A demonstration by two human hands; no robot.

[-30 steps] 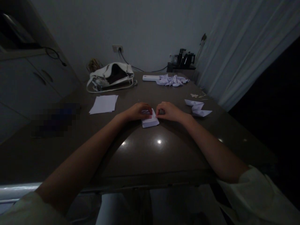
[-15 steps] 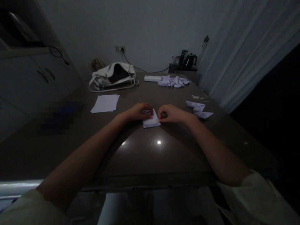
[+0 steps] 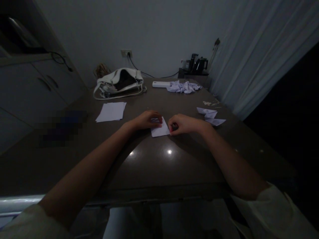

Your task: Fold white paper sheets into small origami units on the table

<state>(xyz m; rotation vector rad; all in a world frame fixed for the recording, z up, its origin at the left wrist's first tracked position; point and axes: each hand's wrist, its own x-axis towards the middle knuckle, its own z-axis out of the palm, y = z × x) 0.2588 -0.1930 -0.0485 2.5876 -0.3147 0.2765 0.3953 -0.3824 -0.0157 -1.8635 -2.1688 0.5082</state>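
Dim room, glossy brown tabletop (image 3: pixel 149 169). Folded white paper (image 3: pixel 160 131) lies mid-frame, left hand (image 3: pixel 147 119) resting on its upper part, right hand (image 3: pixel 183 123) at its lower right corner, fingertips together; clamping undeterminable. Judged light, easily creased: hold by edges.

A white handbag with metal fittings (image 3: pixel 109 79) sat open on the glossy grey-brown tabletop (image 3: pixel 154 169), its strap looped in front. Farther right lay a slim white bar-shaped object (image 3: pixel 159 84). Behind, a black cord (image 3: pixel 133 63) hung from a pale rectangular wall socket (image 3: pixel 123 53) and ran right towards a black kettle with a looped handle (image 3: pixel 200 65). Sheer whitish curtains (image 3: pixel 261 49) draped the right side; pale cabinet doors with dark curved handles (image 3: pixel 20 86) stood left.
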